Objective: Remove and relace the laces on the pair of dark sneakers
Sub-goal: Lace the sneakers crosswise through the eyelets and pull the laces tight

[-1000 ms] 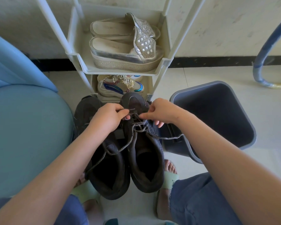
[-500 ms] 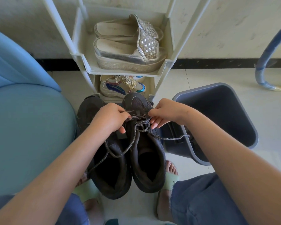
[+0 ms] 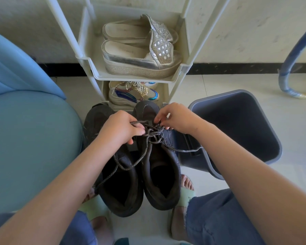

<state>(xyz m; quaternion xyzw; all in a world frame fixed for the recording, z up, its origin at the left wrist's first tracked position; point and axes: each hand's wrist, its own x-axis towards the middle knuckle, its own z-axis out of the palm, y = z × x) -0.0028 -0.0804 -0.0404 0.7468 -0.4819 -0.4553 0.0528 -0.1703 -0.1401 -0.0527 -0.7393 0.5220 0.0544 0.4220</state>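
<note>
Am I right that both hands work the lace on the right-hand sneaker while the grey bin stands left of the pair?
Not quite: the head view shows the grey bin right of the pair; the left hand and right hand do work the right-hand sneaker's lace.

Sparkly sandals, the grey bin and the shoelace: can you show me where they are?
Sparkly sandals (image 3: pixel 160 48): head view, on the jewelled strap.
Grey bin (image 3: pixel 237 121): head view, on its inner wall.
Shoelace (image 3: pixel 184 150): head view, on the loose strand trailing right.
</note>
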